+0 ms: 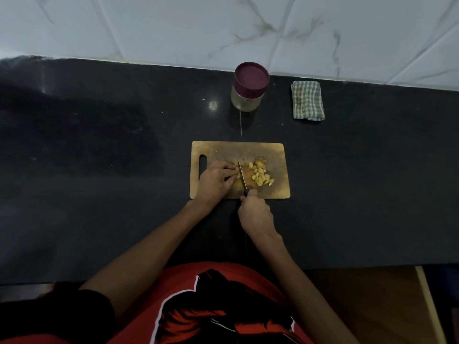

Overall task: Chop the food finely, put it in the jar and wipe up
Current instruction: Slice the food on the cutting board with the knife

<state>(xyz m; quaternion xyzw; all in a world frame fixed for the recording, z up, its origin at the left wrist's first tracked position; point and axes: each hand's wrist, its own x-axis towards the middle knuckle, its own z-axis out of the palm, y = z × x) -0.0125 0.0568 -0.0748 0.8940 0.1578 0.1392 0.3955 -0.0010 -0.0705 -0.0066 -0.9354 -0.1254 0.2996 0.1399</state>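
**Knife on the board, slices piled beside the blade**

Fabric of a red shirt with a black print fills the near edge. Beyond it the right hand [255,212] curls its grip round the dark handle of a slim steel knife [242,174], blade edge down on the rectangular wooden cutting board [278,150], which is worn, round-cornered and slotted at its left end. The left hand [216,180] pinches a small uncut piece against the blade with bent fingertips. Pale yellow chopped food [260,173] lies heaped just right of the knife. The surface [99,145] is dark speckled stone. Farther back stand a clear jar with a maroon lid [250,86] and a folded green checked cloth [308,100], against white marbled wall tiles [173,26].
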